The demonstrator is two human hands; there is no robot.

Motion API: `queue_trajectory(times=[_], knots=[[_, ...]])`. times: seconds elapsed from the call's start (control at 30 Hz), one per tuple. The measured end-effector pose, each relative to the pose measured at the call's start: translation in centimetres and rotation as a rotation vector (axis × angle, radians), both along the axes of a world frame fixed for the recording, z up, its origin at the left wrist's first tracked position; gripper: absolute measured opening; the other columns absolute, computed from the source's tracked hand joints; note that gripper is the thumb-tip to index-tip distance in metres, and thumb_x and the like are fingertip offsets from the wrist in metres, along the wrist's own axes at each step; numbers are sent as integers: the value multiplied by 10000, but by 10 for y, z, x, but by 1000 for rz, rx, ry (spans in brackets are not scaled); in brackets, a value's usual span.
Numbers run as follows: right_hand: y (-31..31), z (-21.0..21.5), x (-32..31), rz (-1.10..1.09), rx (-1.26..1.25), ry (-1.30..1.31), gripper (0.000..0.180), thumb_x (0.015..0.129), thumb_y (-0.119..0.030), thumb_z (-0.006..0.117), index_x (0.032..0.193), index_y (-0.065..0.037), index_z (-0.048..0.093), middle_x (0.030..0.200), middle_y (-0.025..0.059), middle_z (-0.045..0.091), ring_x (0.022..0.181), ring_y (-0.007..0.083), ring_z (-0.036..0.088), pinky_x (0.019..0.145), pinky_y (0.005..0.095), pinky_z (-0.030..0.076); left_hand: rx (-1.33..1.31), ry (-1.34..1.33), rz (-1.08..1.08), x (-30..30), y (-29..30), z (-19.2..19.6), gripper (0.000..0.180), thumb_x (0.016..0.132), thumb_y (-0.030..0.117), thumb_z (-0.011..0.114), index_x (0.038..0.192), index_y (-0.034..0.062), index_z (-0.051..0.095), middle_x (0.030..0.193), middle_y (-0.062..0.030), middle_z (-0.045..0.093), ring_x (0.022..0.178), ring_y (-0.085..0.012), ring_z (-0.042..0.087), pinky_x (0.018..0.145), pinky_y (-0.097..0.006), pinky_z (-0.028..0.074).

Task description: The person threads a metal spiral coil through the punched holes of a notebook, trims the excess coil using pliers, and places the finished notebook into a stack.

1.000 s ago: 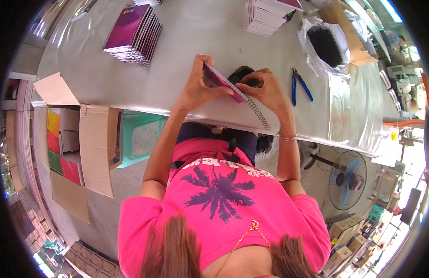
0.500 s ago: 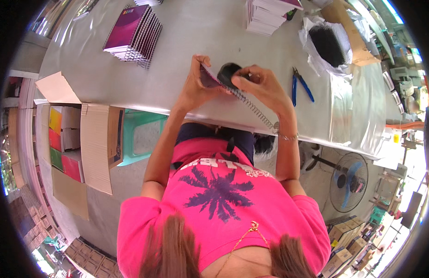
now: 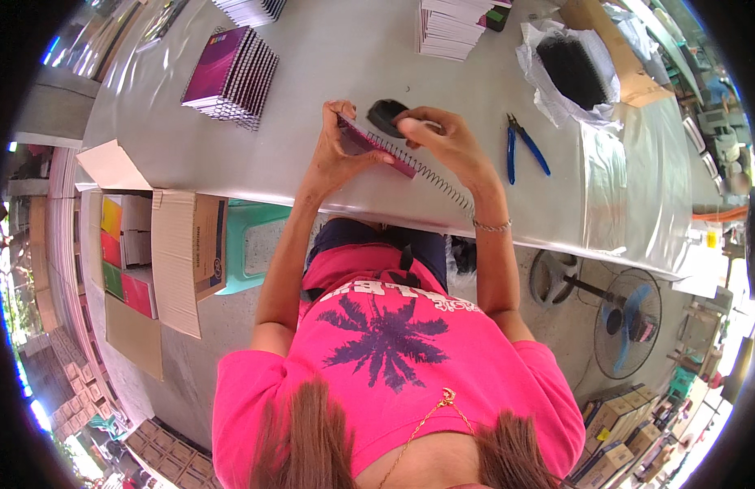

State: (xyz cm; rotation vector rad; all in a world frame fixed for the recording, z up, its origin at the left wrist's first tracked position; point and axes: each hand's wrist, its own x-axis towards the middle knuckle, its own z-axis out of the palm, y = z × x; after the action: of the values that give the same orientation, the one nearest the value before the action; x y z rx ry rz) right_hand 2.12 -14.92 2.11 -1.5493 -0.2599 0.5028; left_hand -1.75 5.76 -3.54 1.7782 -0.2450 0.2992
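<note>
My left hand [image 3: 335, 160] grips a small notebook [image 3: 404, 169] with a purple cover, its fingers and thumb closed around it above the table's near edge. A thin dark wire spiral [image 3: 444, 188] runs along the notebook's edge, and its free end trails down to the right, close to my right wrist. Closed around a black, rounded, thick disc-like piece [image 3: 386, 116], my right hand [image 3: 452, 145] holds it beside the spiral edge. Whether the disc touches the wire, I cannot tell.
Spiral-bound purple notebooks [image 3: 222, 69] are stacked at the left, unbound ones [image 3: 447, 33] at the back. Blue-handled cutters [image 3: 526, 151] lie to the right, near wire spirals [image 3: 571, 72] in white wrapping. An open carton [image 3: 175, 253] and a fan [image 3: 628, 322] stand below table level.
The notebook has turned, showing more of its spiral edge. My right hand and the black disc have shifted slightly left, and the trailing wire looks shorter.
</note>
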Motion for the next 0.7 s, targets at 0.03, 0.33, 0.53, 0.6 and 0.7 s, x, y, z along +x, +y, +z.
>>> queue_trajectory(times=[0.03, 0.33, 0.53, 0.6, 0.7], knots=[[-1, -1, -2, -53, -176, -185, 359, 795, -339, 798, 1017, -63, 736, 903, 101, 572, 742, 166, 559, 706, 280, 469, -4, -25, -1, 1, 0, -1, 844, 565, 173, 954, 1143, 101, 344, 1082, -41, 379, 1076, -181, 426, 960, -302, 371], [-24, 19, -11, -292, -365, -791, 465, 697, -334, 868, 1039, -66, 700, 1193, 145, 498, 961, 259, 578, 732, 338, 511, 42, -46, 97, -9, -10, 3, 537, 799, 85, 778, 1189, 78, 409, 1118, -54, 401, 1083, -187, 437, 957, -300, 367], [-18, 28, -35, 16, -700, -1254, 324, 728, -220, 826, 981, -100, 664, 1374, 184, 425, 1029, 336, 564, 887, 422, 498, -184, 163, 65, -12, -13, 6, 261, 918, 41, 605, 1144, 49, 474, 1096, -66, 401, 1018, -206, 441, 944, -282, 354], [-24, 12, -36, 215, -740, -1294, 293, 742, -207, 801, 931, -77, 619, 1405, 221, 412, 1051, 364, 554, 909, 437, 487, -185, 140, 91, -9, -11, 0, 250, 930, 51, 591, 1150, 46, 474, 1095, -72, 402, 1008, -209, 440, 930, -286, 361], [-27, 11, -34, 245, -623, -1286, 282, 744, -199, 793, 908, -62, 608, 1415, 231, 409, 1074, 356, 547, 914, 430, 488, -145, 122, 119, -11, -10, -2, 237, 946, 73, 573, 1159, 39, 474, 1095, -86, 409, 1010, -216, 442, 925, -293, 369]])
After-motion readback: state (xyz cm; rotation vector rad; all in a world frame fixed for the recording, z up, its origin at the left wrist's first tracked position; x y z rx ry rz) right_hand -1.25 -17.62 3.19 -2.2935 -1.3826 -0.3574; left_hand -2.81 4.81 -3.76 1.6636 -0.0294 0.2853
